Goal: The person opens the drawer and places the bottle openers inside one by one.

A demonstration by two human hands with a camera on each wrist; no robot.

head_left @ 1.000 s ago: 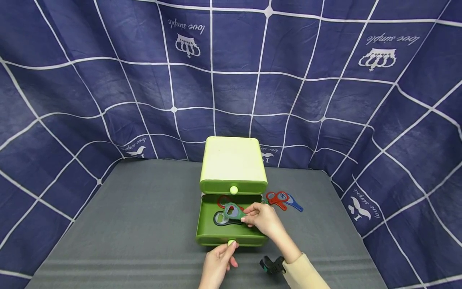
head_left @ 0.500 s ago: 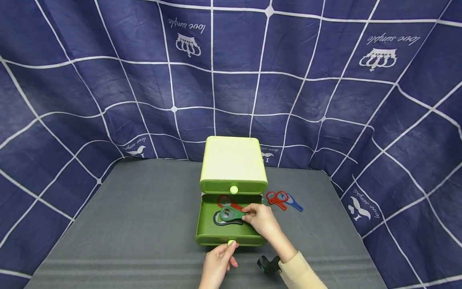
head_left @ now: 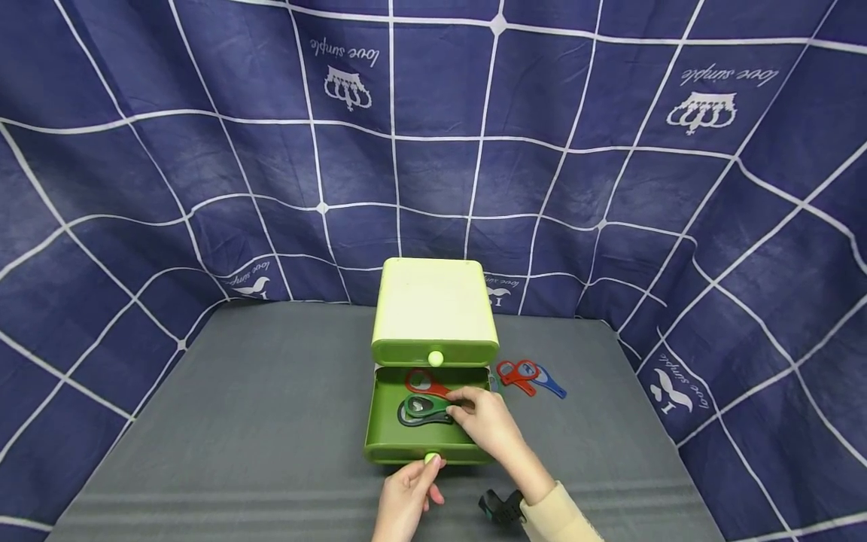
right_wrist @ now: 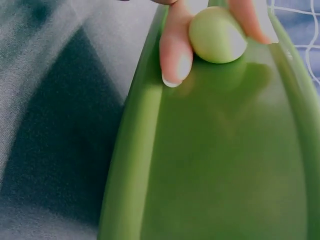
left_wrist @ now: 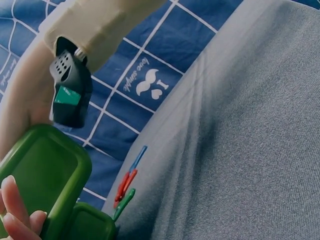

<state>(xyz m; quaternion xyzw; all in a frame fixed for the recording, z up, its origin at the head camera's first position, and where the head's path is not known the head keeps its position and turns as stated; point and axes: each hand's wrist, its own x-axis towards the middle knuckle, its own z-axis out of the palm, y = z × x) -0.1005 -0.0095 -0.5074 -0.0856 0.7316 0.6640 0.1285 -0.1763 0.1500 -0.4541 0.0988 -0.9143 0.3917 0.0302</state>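
In the head view, my left hand (head_left: pixel 406 493) pinches the round light-green knob (head_left: pixel 431 458) of the pulled-out lower drawer (head_left: pixel 379 433). The right wrist view shows fingers (right_wrist: pixel 176 62) on either side of that knob. My right hand (head_left: pixel 488 423) reaches into the drawer and pinches the handle end of a green bottle opener (head_left: pixel 421 406). Its ring head overlaps a black bottle opener (head_left: pixel 409 421) lying on the drawer floor. Behind them lies a red bottle opener (head_left: pixel 421 382), its handle end beside my right fingertips.
Above the drawer stands the small green cabinet's body (head_left: pixel 436 301), its upper drawer (head_left: pixel 406 352) closed. On the grey cloth to its right lie red openers (head_left: pixel 518 373), a blue one (head_left: pixel 552 385) and a partly hidden green one (left_wrist: pixel 124 204). A blue checked curtain (head_left: pixel 433 173) rises behind.
The green bottle opener, first held tilted up, has been lowered and turned flatter over the black one, with my right hand moving slightly down. My left hand has stayed on the knob.
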